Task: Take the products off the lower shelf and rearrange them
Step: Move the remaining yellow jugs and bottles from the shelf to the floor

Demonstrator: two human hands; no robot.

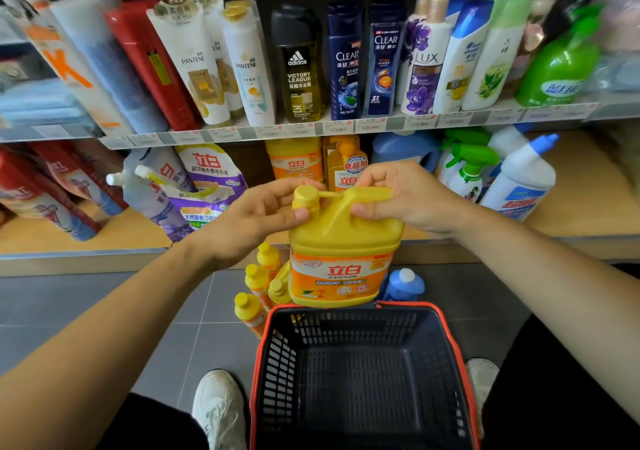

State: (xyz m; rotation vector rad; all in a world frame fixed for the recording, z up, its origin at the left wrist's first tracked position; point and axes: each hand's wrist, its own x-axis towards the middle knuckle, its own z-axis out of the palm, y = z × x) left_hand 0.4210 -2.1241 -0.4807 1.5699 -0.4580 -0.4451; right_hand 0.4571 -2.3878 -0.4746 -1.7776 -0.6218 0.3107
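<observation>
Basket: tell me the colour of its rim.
The basket has an orange-red rim around dark blue mesh walls; it shows best in the head view.

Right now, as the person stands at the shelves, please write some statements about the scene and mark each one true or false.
1. Both the left hand and the right hand hold the big yellow jug. True.
2. The basket already holds several bottles. False: nothing shows inside it; the small yellow bottles stand on the floor beyond it.
3. The right hand grips the jug by its handle. True.
4. The black Adidas bottle stands on the lower shelf. False: it stands on the upper shelf.
5. A blue bottle stands on the floor just beyond the basket. True.
</observation>
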